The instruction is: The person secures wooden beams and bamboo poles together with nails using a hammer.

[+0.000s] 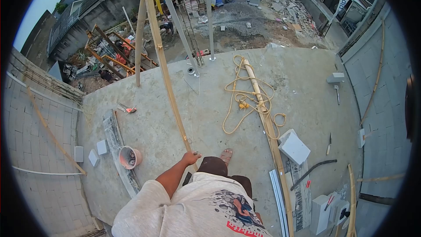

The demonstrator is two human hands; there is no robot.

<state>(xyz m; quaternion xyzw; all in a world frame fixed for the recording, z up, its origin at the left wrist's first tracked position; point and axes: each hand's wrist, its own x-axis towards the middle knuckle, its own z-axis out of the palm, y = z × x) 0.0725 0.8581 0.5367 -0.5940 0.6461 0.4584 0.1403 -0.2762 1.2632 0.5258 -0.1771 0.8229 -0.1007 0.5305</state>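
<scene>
My left hand (191, 157) is closed in front of the lower part of a long wooden pole (168, 87). A thin pale line runs up the floor from near its fingertips; what the fingers hold is too small to make out. My right hand is not in view. Below the hand are my grey printed shirt (197, 202), dark shorts and one sandalled foot (226, 154) on the concrete floor (210, 123).
Left: a pink bucket (130, 157) by a plank and pale blocks. Right: a yellow rope (234, 101) over a long timber, a large block (294, 146), a trowel and metal strips. Beyond the floor's far edge: a drop, rubble, a ladder and people working below. Block walls flank both sides.
</scene>
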